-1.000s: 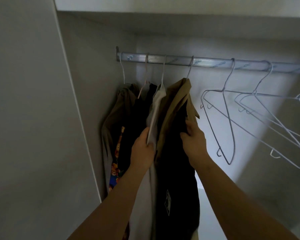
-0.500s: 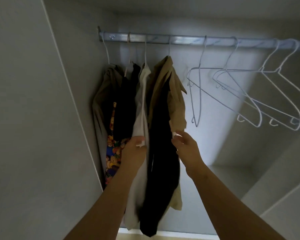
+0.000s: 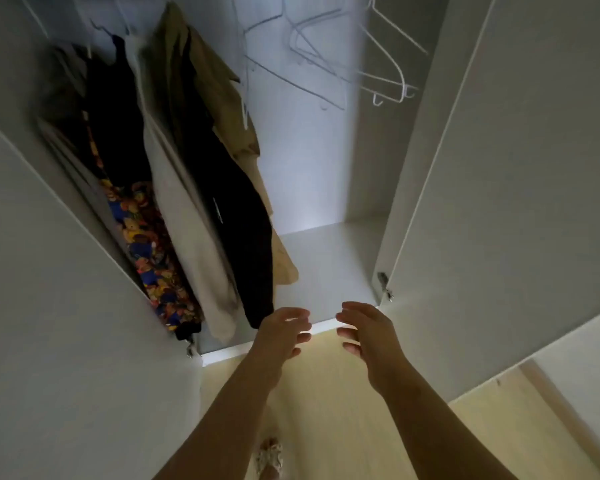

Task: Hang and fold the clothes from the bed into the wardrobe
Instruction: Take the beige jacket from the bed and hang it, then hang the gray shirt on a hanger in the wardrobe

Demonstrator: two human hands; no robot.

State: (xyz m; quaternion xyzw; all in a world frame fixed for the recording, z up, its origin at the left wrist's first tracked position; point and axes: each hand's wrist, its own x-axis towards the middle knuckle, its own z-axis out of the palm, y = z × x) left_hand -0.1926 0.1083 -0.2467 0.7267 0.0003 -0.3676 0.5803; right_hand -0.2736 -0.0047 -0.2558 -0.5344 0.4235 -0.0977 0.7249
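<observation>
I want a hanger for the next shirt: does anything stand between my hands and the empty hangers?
Nothing visible does: the empty hangers hang free right of the hung clothes; the doors stand open.

The white wardrobe door (image 3: 66,271) looks like smooth, matt laminated board; the white wardrobe bottom panel (image 3: 326,265) has a faint sheen. The thin white wire hangers (image 3: 385,64) seem to be coated metal. The khaki shirt (image 3: 229,109), black garment (image 3: 229,209), off-white garment (image 3: 184,209) and multicoloured printed garment (image 3: 146,244) are soft, matt cloth. The small hinge (image 3: 383,282) is shiny metal. The pale floor (image 3: 326,410) looks like smooth light wood.
</observation>
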